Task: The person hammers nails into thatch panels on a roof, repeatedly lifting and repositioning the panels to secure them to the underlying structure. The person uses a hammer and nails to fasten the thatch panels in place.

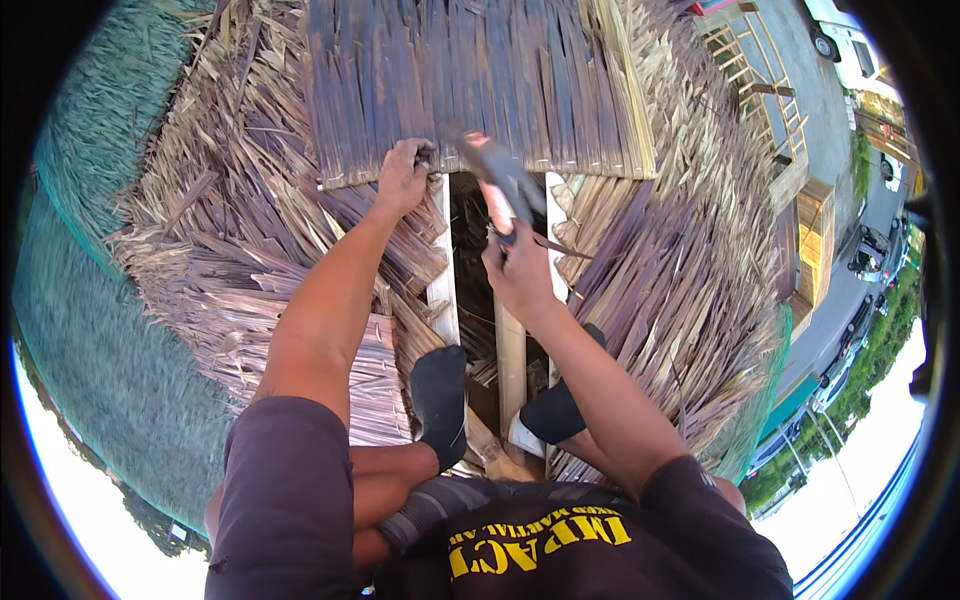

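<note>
At the far left, a green net (90,300) lies over the slope of a thatched roof. Just right of it spread layers of dry palm-leaf thatch (230,220), purplish brown and frayed at the ends. Farther off, at the top middle, sits a flat thatch panel (470,80) of straight leaf strips. The left hand (403,178) is closed on the near edge of that panel, fingers curled over its lower left corner. Below the hand, a pale wooden batten (441,290) runs near to far beside a dark gap in the roof, where two feet in black socks (440,395) stand on the timbers. The right hand (518,275) is closed around the handle of a hammer (500,180), whose dark head is blurred and points far-left, just under the panel's edge. Right of it, more thatch (680,260) falls away. At the far right, well below, wooden frames (770,90) and parked cars (868,250) line a road.
</note>
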A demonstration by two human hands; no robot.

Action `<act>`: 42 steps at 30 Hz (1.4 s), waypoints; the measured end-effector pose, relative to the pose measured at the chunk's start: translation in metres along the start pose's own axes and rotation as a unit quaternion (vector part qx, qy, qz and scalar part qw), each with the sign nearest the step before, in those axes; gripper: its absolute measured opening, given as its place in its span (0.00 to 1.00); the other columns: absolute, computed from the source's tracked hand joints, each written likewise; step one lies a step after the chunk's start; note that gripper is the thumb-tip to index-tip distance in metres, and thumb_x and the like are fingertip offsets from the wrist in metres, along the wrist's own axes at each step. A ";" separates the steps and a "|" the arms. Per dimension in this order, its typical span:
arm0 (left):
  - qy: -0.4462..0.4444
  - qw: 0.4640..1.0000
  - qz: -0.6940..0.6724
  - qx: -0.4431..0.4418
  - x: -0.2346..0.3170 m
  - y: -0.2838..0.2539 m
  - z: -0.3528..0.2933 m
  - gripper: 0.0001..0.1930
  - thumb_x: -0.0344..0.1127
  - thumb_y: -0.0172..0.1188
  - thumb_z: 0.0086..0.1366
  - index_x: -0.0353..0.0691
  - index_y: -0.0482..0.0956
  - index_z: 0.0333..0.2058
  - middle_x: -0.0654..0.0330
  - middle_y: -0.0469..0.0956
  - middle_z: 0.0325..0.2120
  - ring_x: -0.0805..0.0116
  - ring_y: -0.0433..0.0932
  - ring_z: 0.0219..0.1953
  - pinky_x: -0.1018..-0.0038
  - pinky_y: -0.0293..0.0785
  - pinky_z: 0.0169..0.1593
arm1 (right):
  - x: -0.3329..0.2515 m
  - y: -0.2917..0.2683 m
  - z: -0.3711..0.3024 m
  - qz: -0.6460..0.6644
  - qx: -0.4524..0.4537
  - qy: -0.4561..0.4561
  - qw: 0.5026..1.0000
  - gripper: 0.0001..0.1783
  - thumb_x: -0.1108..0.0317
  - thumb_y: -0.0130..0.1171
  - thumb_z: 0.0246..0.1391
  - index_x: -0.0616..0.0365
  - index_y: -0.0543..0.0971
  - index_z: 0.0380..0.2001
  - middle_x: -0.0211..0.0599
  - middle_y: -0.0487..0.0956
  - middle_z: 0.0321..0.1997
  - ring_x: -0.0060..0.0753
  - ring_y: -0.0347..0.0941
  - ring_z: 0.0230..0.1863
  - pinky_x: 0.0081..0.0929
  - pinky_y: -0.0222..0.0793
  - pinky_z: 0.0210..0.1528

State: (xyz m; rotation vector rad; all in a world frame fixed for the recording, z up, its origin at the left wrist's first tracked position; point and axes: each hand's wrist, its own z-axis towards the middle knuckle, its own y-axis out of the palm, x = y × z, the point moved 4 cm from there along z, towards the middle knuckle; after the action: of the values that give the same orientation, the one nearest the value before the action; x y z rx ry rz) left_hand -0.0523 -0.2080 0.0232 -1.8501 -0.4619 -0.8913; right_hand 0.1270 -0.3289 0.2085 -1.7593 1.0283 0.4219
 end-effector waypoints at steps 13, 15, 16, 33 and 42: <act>-0.019 0.993 -0.091 -0.071 0.002 -0.004 0.005 0.23 0.21 0.54 0.58 0.38 0.75 0.54 0.53 0.79 0.46 0.57 0.78 0.49 0.65 0.73 0.54 | 0.034 0.007 0.020 -0.132 -0.085 0.105 0.982 0.16 0.63 0.58 0.57 0.67 0.75 0.41 0.63 0.82 0.34 0.65 0.80 0.37 0.54 0.77 0.41; -0.133 0.976 -0.043 -0.167 0.022 -0.010 0.009 0.23 0.22 0.55 0.61 0.37 0.74 0.57 0.55 0.79 0.49 0.64 0.78 0.50 0.69 0.73 0.53 | 0.042 -0.001 0.033 0.019 -0.065 0.125 0.990 0.13 0.64 0.57 0.58 0.66 0.75 0.36 0.56 0.81 0.29 0.56 0.80 0.30 0.48 0.76 0.35; -0.124 0.966 -0.088 -0.210 0.045 -0.015 0.002 0.23 0.23 0.56 0.62 0.37 0.74 0.57 0.56 0.79 0.49 0.66 0.78 0.50 0.70 0.73 0.53 | 0.047 -0.006 0.033 0.136 -0.071 0.190 0.970 0.12 0.64 0.57 0.59 0.64 0.74 0.33 0.50 0.80 0.25 0.49 0.79 0.24 0.44 0.76 0.30; 0.181 0.822 -0.278 -0.462 0.561 0.016 -0.179 0.06 0.24 0.65 0.63 0.35 0.80 0.39 0.61 0.81 0.35 0.74 0.79 0.38 0.75 0.76 0.45 | 0.025 -0.319 -0.305 0.472 0.137 0.048 0.869 0.12 0.62 0.60 0.62 0.58 0.74 0.29 0.23 0.69 0.19 0.17 0.65 0.18 0.21 0.63 0.19; 0.156 0.723 -0.351 -0.575 0.650 0.117 -0.331 0.07 0.24 0.59 0.68 0.40 0.73 0.42 0.58 0.81 0.37 0.74 0.80 0.35 0.77 0.76 0.40 | 0.084 -0.313 -0.542 0.370 0.404 0.095 0.831 0.15 0.61 0.60 0.64 0.60 0.73 0.28 0.27 0.72 0.19 0.20 0.70 0.18 0.21 0.67 0.20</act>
State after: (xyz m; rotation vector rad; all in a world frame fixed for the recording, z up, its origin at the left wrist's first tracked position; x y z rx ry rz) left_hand 0.3279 -0.6039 0.5174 -2.5369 -0.4164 -2.3802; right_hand 0.3294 -0.8078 0.5667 -0.6028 1.7157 0.2101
